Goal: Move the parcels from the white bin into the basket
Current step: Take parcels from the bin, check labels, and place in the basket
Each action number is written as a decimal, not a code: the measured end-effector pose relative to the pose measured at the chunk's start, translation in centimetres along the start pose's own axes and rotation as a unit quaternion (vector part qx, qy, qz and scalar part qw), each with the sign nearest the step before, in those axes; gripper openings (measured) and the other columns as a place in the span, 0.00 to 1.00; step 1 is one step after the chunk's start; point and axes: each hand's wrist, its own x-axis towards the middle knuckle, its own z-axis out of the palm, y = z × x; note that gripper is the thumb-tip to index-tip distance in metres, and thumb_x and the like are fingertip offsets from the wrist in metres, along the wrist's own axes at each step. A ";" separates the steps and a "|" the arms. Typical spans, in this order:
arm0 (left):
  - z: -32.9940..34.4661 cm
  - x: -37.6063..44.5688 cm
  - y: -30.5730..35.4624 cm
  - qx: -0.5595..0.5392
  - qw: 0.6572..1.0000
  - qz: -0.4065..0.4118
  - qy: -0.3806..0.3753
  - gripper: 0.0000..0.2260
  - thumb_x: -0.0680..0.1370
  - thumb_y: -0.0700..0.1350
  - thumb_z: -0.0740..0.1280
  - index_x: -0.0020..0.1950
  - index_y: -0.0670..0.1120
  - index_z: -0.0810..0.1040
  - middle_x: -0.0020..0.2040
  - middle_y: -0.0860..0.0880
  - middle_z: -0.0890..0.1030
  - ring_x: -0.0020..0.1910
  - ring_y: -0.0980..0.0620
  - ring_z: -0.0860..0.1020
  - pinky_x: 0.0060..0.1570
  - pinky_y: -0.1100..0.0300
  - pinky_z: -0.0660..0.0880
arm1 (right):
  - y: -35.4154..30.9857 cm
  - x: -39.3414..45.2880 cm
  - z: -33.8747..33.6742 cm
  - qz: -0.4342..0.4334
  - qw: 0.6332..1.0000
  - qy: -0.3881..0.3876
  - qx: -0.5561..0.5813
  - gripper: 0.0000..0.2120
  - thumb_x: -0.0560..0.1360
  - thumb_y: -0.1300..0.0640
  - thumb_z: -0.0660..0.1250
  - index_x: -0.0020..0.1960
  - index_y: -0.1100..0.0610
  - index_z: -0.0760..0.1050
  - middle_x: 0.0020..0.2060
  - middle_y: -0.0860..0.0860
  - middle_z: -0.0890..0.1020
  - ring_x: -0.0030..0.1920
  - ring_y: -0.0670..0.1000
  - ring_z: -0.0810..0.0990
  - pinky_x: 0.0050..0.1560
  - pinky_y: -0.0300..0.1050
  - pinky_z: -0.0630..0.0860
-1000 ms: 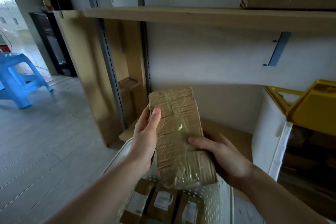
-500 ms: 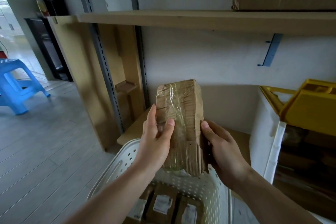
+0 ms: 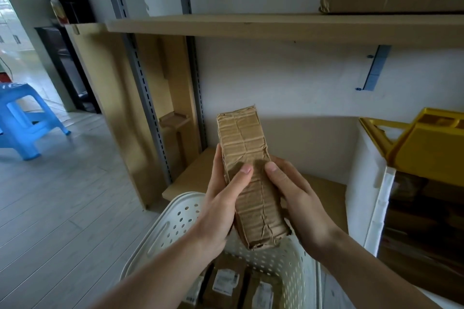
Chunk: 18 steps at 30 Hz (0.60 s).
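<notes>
While both hands, left point(image 3: 221, 208) and right point(image 3: 298, 211), clasp the long crumpled brown cardboard parcel point(image 3: 248, 173) by its sides, it hangs above the perforated white plastic basket point(image 3: 175, 223), presumably for a controlled drop.

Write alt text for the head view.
Left hand and right hand grip a crumpled cardboard parcel upright above a white perforated basket holding labelled parcels; a white bin stands to the right.
</notes>
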 end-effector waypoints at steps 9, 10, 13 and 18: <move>-0.2 0.0 -0.2 -0.047 0.998 -0.039 -0.030 0.19 0.82 0.54 0.64 0.73 0.59 0.71 0.67 0.45 0.80 0.66 0.43 0.79 0.65 0.38 0.76 | 0.2 0.2 -1.4 0.019 1.000 -0.019 -0.013 0.31 0.71 0.37 0.76 0.66 0.53 0.78 0.57 0.54 0.87 0.57 0.54 0.86 0.59 0.55 0.82; -0.1 0.1 -0.2 -0.042 0.998 -0.038 -0.010 0.18 0.82 0.54 0.64 0.72 0.61 0.72 0.66 0.48 0.82 0.65 0.45 0.80 0.65 0.38 0.76 | 0.3 0.2 -1.5 0.013 1.000 0.005 -0.010 0.30 0.69 0.39 0.78 0.65 0.55 0.80 0.56 0.54 0.87 0.56 0.55 0.87 0.59 0.56 0.82; 0.0 0.5 -0.5 -0.003 0.999 -0.012 0.049 0.21 0.77 0.55 0.64 0.70 0.67 0.71 0.65 0.55 0.82 0.64 0.50 0.81 0.65 0.41 0.77 | 0.7 0.4 -1.9 -0.008 0.997 0.076 -0.023 0.27 0.64 0.45 0.79 0.60 0.55 0.82 0.53 0.53 0.88 0.53 0.53 0.88 0.59 0.58 0.83; 0.3 0.7 -0.4 0.016 0.999 -0.012 0.043 0.26 0.75 0.59 0.65 0.73 0.68 0.65 0.64 0.55 0.82 0.61 0.51 0.83 0.61 0.44 0.80 | 0.9 0.5 -2.0 -0.049 0.985 0.153 -0.060 0.37 0.57 0.42 0.82 0.63 0.52 0.79 0.51 0.45 0.88 0.52 0.50 0.87 0.54 0.54 0.85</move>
